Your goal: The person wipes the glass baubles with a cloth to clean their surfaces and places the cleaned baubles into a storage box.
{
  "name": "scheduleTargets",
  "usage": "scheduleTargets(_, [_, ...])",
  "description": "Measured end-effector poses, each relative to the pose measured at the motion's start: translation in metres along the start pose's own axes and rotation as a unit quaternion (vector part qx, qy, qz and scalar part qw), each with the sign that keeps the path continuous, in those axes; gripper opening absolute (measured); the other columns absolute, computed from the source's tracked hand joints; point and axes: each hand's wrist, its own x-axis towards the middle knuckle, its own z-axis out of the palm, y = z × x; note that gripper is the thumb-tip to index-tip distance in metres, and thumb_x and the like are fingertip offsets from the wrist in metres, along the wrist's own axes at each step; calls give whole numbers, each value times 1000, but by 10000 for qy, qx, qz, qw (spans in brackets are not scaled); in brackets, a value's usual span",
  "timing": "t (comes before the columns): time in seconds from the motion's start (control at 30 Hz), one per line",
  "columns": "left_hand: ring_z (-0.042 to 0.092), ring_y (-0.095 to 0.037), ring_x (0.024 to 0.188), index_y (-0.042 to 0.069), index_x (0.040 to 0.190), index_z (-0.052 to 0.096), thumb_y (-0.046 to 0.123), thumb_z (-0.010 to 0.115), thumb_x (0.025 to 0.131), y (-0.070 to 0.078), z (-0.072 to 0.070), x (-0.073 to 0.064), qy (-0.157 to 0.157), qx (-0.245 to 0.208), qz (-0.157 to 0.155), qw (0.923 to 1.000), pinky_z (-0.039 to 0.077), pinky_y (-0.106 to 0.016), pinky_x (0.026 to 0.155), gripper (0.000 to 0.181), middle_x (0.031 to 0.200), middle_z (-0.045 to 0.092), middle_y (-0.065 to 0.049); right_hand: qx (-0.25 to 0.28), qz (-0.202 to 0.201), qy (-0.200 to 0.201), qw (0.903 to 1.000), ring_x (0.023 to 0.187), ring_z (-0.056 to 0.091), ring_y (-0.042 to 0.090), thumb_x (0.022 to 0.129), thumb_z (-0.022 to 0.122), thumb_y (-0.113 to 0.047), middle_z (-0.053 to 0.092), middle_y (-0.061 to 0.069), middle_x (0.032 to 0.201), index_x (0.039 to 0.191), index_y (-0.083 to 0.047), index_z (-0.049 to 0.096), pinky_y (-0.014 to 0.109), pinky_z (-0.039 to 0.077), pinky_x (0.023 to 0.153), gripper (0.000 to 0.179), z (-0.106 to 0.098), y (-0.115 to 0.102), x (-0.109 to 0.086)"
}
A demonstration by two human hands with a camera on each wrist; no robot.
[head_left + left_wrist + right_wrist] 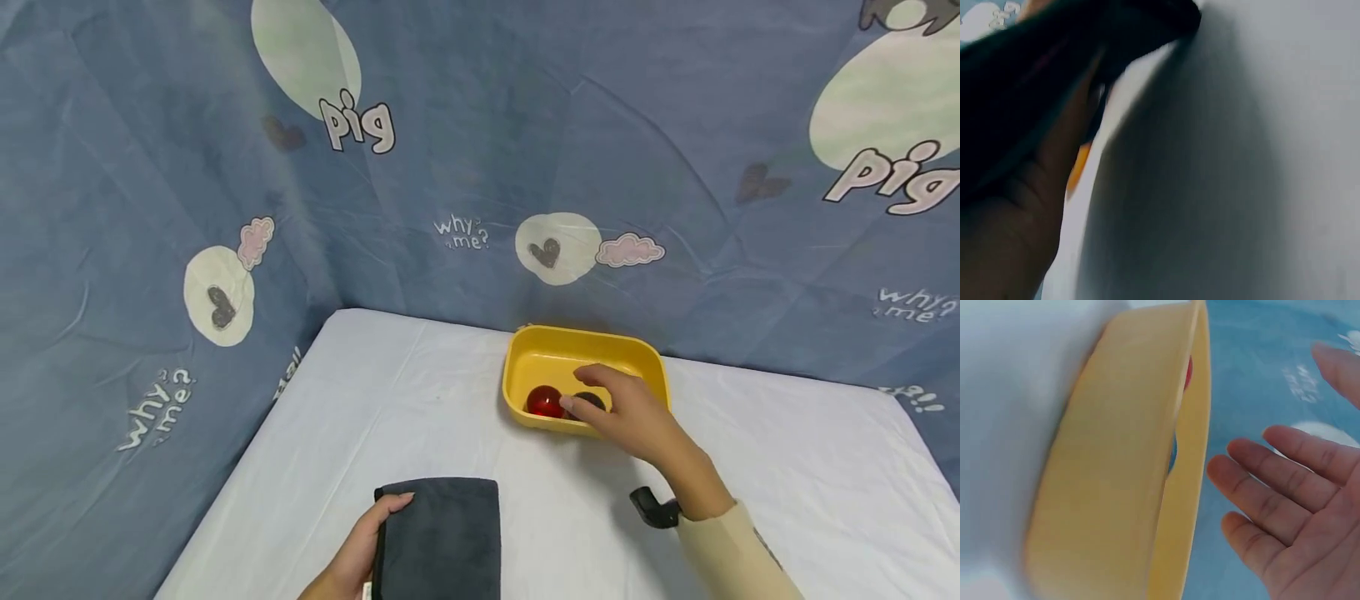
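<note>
My left hand (354, 546) grips a dark grey, flat fabric piece that looks like a pouch (442, 537) by its left edge, thumb on top and the other fingers hidden beneath. Over the yellow plastic bin (531, 367) hovers my right hand (626, 412), fingers spread and nothing in its grasp. A shiny red ball (543, 401) lies in the bin's near left part. Beside it is a dark ball (590, 399), partly covered by my right thumb. In the right wrist view, the palm and parted fingers (1260, 490) show apart from the bin's rim.
The bin stands on a white-covered table (420, 383), near its back edge. A blue printed cloth (480, 167) hangs behind the table and along its left side. A black strap-like piece (655, 508) sticks out at my right wrist.
</note>
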Motion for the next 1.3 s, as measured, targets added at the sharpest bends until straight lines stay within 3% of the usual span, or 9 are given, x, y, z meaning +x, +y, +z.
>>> scheduleTargets(0.2, [68,-21,104,11,124,63,53,35,107,9,-27,-7,-126,-328,-506,9981,56,-39,95,53,115,65,-5,128,197,425,9988,124,62,35,100,68,-49,69,12,133,135,-6,66,60,54,97,56,-12,17,-46])
scheduleTargets(0.37, [64,-30,106,0,139,55,61,46,102,20,-40,-5,778,562,-799,9922,55,-45,93,71,120,62,-15,-14,515,585,9970,124,63,34,100,69,-47,70,8,130,135,-10,67,61,54,96,51,-12,24,-78])
scheduleTargets(0.57, [58,-36,106,-3,145,50,72,50,96,38,-53,-1,1598,1591,-1098,9680,56,-45,86,90,116,61,-20,-112,808,816,9933,125,62,33,100,70,-45,71,6,129,134,-13,67,61,51,100,46,-7,27,-106])
scheduleTargets(0.7, [68,-30,95,-6,138,56,66,48,102,43,-59,-4,1514,2031,-613,9654,59,-42,80,81,107,69,-16,-100,910,921,9915,125,63,33,100,70,-44,72,5,128,134,-14,68,60,51,100,45,-1,29,-119])
scheduleTargets(0.8, [72,-27,83,-9,125,64,60,50,104,48,-59,-5,1623,2575,-176,9524,60,-40,73,73,96,72,-13,-21,1018,940,9904,126,62,34,101,70,-44,71,6,130,135,-14,67,61,50,101,46,3,29,-125])
scheduleTargets(0.87, [71,-26,83,-11,123,65,57,52,105,54,-61,-4,1806,3034,-63,9356,59,-39,73,72,95,73,-12,33,1097,928,9896,127,61,35,101,69,-45,70,7,131,136,-13,66,63,49,101,48,5,28,-127])
scheduleTargets(1.07, [66,-26,89,-12,123,64,57,53,104,64,-71,-9,2396,4547,-190,8576,54,-43,75,72,102,70,-12,69,1302,759,9886,128,60,34,101,66,-50,69,7,132,139,-13,64,62,48,102,53,10,25,-130])
scheduleTargets(1.13, [66,-29,89,-9,120,64,62,53,102,64,-74,-13,2598,5049,-308,8226,54,-46,72,74,101,70,-13,60,1320,687,9889,128,60,33,102,64,-51,69,6,133,140,-13,64,61,49,102,53,12,24,-131])
scheduleTargets(1.3, [65,-44,92,-14,122,61,62,56,100,65,-64,-23,3358,6166,-155,7119,53,-62,71,79,105,68,-23,-22,1248,575,9905,130,60,31,103,62,-50,66,5,138,143,-11,61,58,49,104,56,17,21,-136])
